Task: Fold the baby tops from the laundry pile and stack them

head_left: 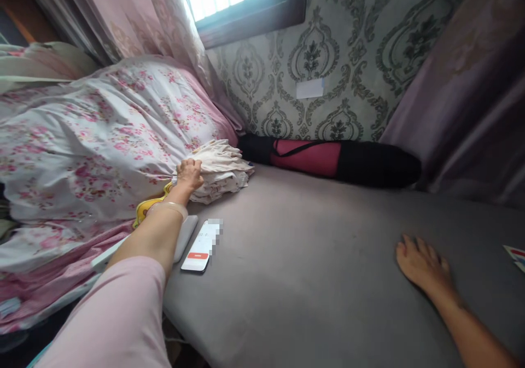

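My left hand (189, 173), at the end of a pink sleeve and with a pale bangle (169, 208) on the wrist, reaches to the left edge of the bed. Its fingers are curled closed on the cream cloth (217, 157) on top of a pile of folded fabric. Lower in that pile lies a white printed cloth (219, 186). A yellow item (144, 209) shows partly behind my wrist. Far to the right, my right hand (422, 263) lies flat on the grey sheet (303, 269), fingers apart and holding nothing.
A phone (199, 247) with a lit screen lies near the bed's left edge, beside a pale flat object (186, 237). A black and red long bag (328, 161) rests along the wall. Floral bedding (123, 122) is heaped at left. Printed card (514, 256) at far right.
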